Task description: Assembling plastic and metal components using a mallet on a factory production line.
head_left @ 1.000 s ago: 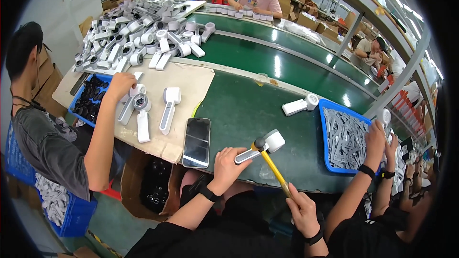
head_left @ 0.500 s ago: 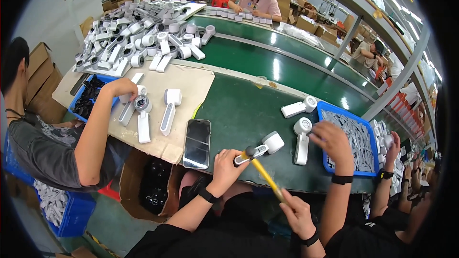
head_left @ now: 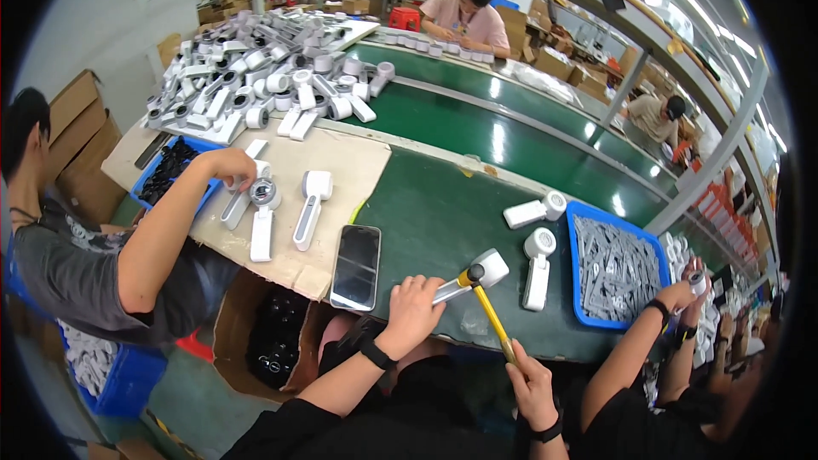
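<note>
My left hand [head_left: 412, 313] grips the handle of a white handheld fan body [head_left: 474, 273] and holds it flat on the green belt [head_left: 426, 213]. My right hand [head_left: 530, 388] holds the yellow shaft of a small hammer [head_left: 487, 311] near its end. The hammer's black head rests on the fan's round head. A black phone [head_left: 356, 266] lies face up just left of my left hand.
Two white fans [head_left: 537, 238] lie beside a blue tray [head_left: 617, 271] of grey parts. A co-worker on the left handles fans on a cardboard sheet [head_left: 341, 162]; another on the right holds a small part. A heap of white fans [head_left: 256, 85] is at the back left.
The right-hand co-worker set a white fan down on the belt beside the blue tray and pulled the arm back. The hammer head has come down onto the fan in my left hand.
</note>
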`<state>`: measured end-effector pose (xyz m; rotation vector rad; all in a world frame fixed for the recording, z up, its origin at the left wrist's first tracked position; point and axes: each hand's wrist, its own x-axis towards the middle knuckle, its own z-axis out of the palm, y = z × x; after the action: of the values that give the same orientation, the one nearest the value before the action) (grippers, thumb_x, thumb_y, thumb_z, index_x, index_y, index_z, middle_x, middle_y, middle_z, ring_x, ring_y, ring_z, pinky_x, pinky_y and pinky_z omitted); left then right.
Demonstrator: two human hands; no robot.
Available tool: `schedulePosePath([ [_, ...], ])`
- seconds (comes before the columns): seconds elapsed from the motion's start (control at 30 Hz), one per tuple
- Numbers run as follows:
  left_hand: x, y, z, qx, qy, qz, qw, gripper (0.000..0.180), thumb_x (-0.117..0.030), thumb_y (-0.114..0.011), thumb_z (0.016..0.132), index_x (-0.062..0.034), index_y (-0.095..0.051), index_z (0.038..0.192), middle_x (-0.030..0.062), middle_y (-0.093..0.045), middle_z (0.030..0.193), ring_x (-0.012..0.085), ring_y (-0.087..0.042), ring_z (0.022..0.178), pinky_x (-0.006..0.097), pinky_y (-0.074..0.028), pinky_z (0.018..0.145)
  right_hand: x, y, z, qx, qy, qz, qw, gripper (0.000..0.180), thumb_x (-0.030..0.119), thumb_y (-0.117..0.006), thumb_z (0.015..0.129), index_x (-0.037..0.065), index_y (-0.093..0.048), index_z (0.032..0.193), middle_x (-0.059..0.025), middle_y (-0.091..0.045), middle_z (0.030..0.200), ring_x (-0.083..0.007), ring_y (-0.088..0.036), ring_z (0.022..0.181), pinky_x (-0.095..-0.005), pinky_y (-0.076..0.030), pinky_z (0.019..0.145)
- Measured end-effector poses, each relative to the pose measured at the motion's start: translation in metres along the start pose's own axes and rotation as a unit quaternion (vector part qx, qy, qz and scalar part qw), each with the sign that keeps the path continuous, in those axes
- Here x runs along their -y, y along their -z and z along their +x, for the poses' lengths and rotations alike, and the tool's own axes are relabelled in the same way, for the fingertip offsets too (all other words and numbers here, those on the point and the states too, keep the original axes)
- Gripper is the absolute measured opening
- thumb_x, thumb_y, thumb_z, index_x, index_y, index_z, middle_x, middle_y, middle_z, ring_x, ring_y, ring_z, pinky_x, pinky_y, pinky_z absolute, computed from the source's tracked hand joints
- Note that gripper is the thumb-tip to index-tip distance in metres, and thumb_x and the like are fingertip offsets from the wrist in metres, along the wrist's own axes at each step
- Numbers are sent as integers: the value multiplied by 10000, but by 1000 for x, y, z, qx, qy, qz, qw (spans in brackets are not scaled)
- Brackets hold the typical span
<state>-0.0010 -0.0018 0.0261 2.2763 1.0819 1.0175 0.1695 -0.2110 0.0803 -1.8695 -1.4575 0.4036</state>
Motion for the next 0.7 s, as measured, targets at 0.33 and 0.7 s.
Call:
schedulePosePath([
  [0.33,16,59,20,-44,-16,-29,999,278,-168,-695,873,9,-591,1061,200,-602,992,401,-573,959,459,-481,834,-2,-6,-10,-147,-78,195,966,450,74,-621,975,59,-548,1418,39,-535,717,-41,-419,583,-210,-362,526],
  [0.7,148,127,41,-137,141,328,924,280,-160,-715,821,7,-612,1021,205,-633,1000,377,-599,972,461,-494,825,-60,17,-16,-225,-141,34,963,512,-18,-560,921,-7,-476,1426,-197,-629,929,-305,-626,821,-366,-490,754],
])
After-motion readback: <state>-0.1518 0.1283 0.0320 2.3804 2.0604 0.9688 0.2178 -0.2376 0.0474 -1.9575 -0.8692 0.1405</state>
